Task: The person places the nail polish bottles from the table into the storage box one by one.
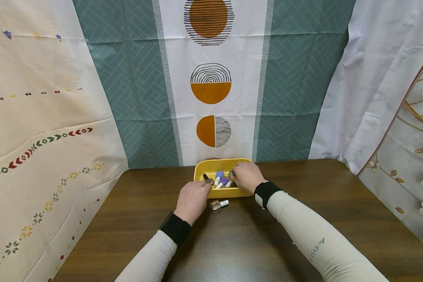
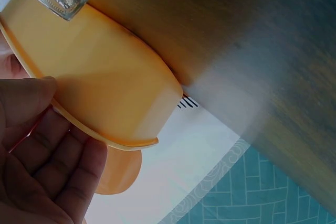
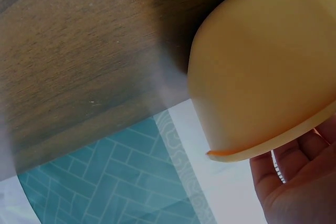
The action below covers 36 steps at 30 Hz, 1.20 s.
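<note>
A yellow tray (image 1: 229, 192) holds several small nail polish bottles, among them a blue one (image 1: 219, 174) and a purple one (image 1: 224, 180) with white caps. My left hand (image 1: 194, 197) is at the tray's front left rim, its fingertips beside a greyish bottle with a black cap (image 1: 206, 177). In the left wrist view, its thumb (image 2: 31, 95) touches the rim; whether it pinches that bottle is hidden. Over the right side, my right hand (image 1: 248, 176) grips a glittery nail polish bottle (image 1: 231, 173), mostly covered by the fingers. A white ribbed cap (image 3: 279, 167) shows between those fingers.
A clear glittery bottle with a white cap (image 1: 216, 206) lies on the brown wooden table (image 1: 211, 243), just in front of the tray and between my forearms. Behind the tray, a patterned curtain (image 1: 218, 109) hangs at the table's back edge.
</note>
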Tool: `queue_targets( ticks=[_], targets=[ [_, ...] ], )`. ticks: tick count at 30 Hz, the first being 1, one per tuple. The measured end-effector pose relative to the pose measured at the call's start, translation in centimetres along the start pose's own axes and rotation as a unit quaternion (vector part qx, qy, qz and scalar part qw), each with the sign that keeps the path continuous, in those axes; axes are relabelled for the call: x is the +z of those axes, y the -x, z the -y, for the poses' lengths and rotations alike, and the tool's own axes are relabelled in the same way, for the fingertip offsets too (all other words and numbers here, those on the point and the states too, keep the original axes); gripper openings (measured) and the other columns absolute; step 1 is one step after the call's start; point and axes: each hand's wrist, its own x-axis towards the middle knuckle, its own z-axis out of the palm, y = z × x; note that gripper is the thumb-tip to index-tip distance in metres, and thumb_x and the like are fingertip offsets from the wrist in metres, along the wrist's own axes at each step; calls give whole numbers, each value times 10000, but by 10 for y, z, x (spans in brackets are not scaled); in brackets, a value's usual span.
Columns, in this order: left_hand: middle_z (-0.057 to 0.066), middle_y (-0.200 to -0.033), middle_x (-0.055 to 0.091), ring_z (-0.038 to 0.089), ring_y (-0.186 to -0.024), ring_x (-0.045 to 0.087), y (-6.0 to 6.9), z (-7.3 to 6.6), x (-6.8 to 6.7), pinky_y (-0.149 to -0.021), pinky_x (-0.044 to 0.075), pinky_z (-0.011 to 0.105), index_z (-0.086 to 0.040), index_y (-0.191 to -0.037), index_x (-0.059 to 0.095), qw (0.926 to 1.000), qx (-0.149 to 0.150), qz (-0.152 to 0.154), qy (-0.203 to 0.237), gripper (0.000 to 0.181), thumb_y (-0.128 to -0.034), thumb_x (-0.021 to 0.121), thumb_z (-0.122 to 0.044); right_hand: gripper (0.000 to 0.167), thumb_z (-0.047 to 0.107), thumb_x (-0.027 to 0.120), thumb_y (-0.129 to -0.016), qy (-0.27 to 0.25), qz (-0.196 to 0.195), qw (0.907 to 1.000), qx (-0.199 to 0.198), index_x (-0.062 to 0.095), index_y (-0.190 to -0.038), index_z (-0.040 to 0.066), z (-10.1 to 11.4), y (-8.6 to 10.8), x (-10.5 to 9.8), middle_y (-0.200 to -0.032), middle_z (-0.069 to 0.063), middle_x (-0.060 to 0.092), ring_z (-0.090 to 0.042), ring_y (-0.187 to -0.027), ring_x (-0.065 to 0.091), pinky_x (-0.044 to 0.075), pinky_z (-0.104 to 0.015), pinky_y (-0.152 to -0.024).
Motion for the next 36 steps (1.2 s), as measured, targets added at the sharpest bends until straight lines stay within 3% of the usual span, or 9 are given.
queue_targets(
  ticks=[10,17,27,36],
  targets=[
    [34,-1050,828,214,-888,746,0,-1,-1,-882,632,349,-117,-1129,852,10000,9,-45,65,226,-915,921,-96,324,349,805,-1036,27,87,9999,85,816,-1192,65,-1,-2,3,-1027,-70,743,-276,-983,698,574,-486,-966],
    [36,-1041,827,213,-884,746,1,0,0,-884,632,347,-112,-1128,850,9999,22,-69,78,224,-916,919,-92,271,329,822,-1023,19,-4,10000,5,821,-1108,72,-1,-1,4,-966,-62,737,-286,-936,701,580,-486,-905],
    [45,-1040,828,216,-883,748,1,0,0,-875,633,351,-104,-1121,849,9998,48,-128,114,212,-920,914,-91,300,340,818,-1024,14,29,10000,62,823,-1132,60,1,1,-1,-1022,-82,768,-301,-976,702,588,-488,-935],
    [42,-1069,830,219,-906,756,0,0,-1,-900,635,358,-116,-1151,849,10000,-14,-8,96,249,-913,923,-110,291,339,804,-1035,24,-6,10000,21,823,-1120,61,1,2,0,-1029,-85,775,-305,-975,699,589,-485,-927]
  ],
)
